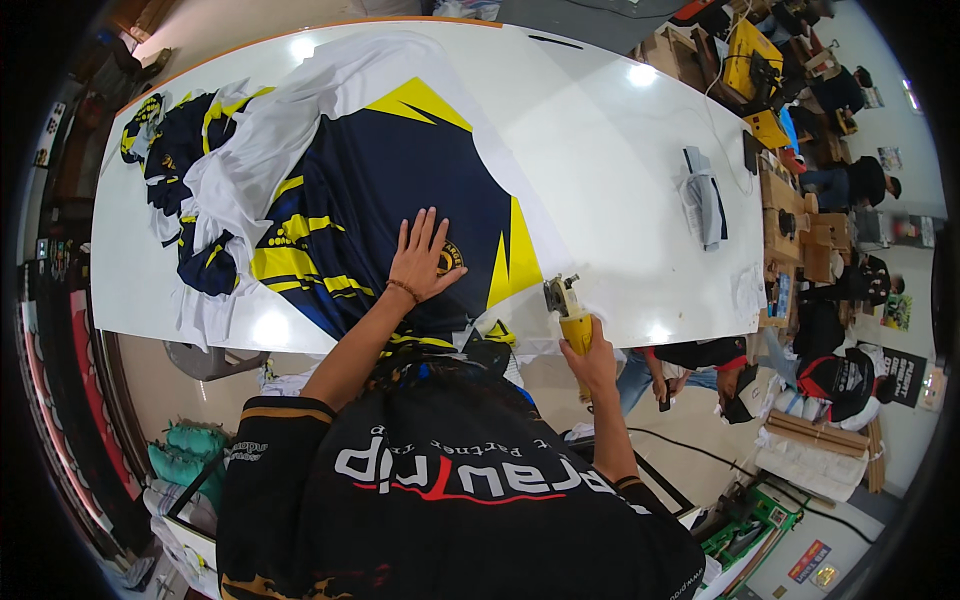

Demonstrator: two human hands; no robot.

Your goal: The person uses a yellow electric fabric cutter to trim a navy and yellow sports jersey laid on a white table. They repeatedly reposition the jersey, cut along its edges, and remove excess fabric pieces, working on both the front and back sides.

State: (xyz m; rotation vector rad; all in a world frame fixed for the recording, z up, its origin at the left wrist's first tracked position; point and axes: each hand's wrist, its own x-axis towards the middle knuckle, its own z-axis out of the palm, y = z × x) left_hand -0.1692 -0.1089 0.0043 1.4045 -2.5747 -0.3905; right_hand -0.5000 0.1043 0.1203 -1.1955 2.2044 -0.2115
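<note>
My left hand [424,262] lies flat with fingers spread on a navy fabric panel [400,170] with yellow corners, beside a round emblem [449,258]. My right hand [592,358] is wrapped round the yellow body of a handheld electric fabric cutter [574,318]. Its metal head sits at the table's near edge, close to the panel's lower right yellow corner. White cloth [385,55] borders the panel. To the left, white, navy and yellow fabric [215,160] lies heaped in loose folds. The cutter's blade is too small to make out.
The long white table [620,180] curves across the view. A folded grey and white cloth piece [705,200] rests on its right part. Several people, wooden boxes and a yellow machine [755,60] are off to the right. A person with a phone [664,395] is near the table's right end.
</note>
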